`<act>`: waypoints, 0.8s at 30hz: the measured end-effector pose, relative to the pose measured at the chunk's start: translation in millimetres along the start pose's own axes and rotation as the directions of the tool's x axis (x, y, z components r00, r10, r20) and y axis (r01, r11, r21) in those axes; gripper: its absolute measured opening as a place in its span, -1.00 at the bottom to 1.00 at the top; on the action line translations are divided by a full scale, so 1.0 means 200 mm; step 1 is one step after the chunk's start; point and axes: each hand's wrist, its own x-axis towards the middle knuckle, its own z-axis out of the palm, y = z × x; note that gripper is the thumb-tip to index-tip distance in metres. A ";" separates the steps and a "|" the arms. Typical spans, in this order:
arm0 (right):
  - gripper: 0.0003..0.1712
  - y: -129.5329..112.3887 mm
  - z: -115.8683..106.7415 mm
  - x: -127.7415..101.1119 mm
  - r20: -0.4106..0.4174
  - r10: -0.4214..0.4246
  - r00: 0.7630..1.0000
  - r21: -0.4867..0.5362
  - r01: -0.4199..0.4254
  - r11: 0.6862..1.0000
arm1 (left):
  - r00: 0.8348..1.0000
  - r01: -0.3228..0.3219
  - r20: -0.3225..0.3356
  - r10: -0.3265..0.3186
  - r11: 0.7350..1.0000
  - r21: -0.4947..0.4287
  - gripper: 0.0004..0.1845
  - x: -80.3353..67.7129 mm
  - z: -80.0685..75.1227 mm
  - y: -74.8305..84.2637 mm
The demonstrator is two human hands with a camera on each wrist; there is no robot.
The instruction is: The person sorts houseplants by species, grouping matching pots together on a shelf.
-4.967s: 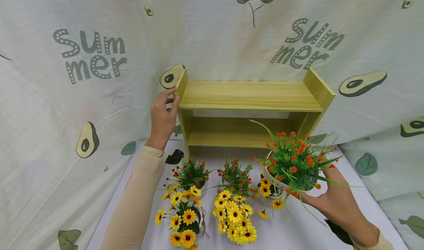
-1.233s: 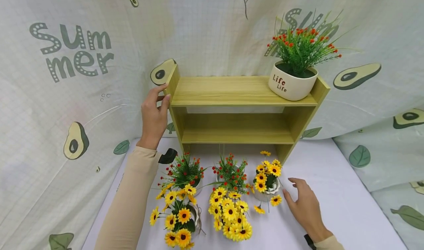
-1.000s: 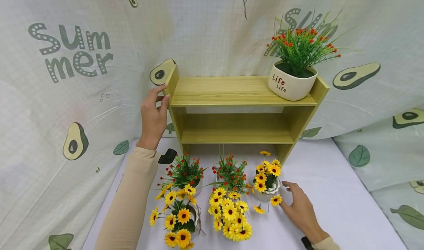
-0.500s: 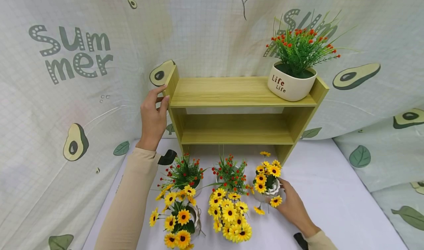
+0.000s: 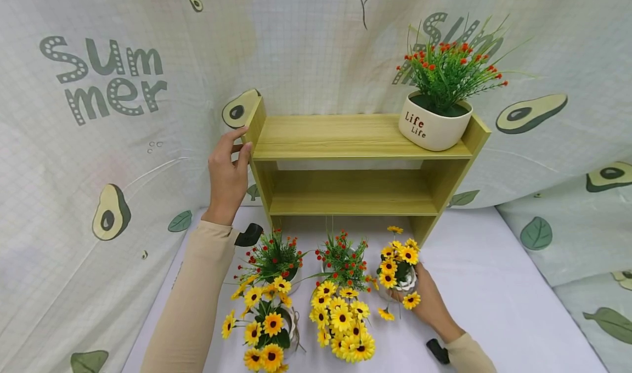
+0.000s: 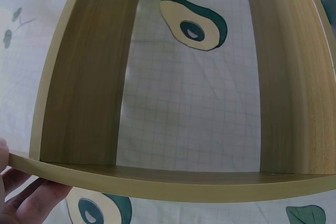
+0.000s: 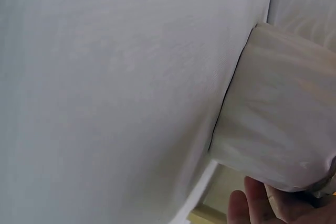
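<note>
A two-tier light-wood shelf [image 5: 353,192] stands at the back of the table. My left hand [image 5: 227,175] pinches the upper edge of its left side panel between thumb and fingers; fingertips [image 6: 44,198] show at that panel in the left wrist view. Down at the right, my right hand [image 5: 430,301] holds a small white pot of sunflowers [image 5: 397,263], its fingers around the pot's side. In the right wrist view that white pot [image 7: 278,108] is close up, upright on the cloth as far as I can tell. The flowers partly hide the grip.
A white "Life" pot [image 5: 434,125] with red-flowered grass sits on the top board's right end. Two red-flowered plants, one of them a leafy pot [image 5: 343,260], and two sunflower pots, including a dense yellow bunch [image 5: 345,321], stand before the shelf on white cloth [image 5: 498,296].
The "Life" pot went from my right hand onto the top board's right end. My right hand then moved left to the small sunflower pot and took hold. The left hand kept its grip.
</note>
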 end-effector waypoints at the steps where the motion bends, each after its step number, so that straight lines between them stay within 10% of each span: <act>1: 0.03 0.00 0.00 0.00 -0.006 -0.004 1.000 0.005 0.004 1.000 | 1.000 0.001 -0.001 -0.001 1.000 0.001 -0.64 0.00 0.00 0.00; 24: 0.02 -0.14 -0.12 0.00 -0.030 0.151 0.988 0.055 -0.149 0.987 | 1.000 -0.020 -0.007 0.020 1.000 -0.003 -0.65 -0.01 0.00 -0.01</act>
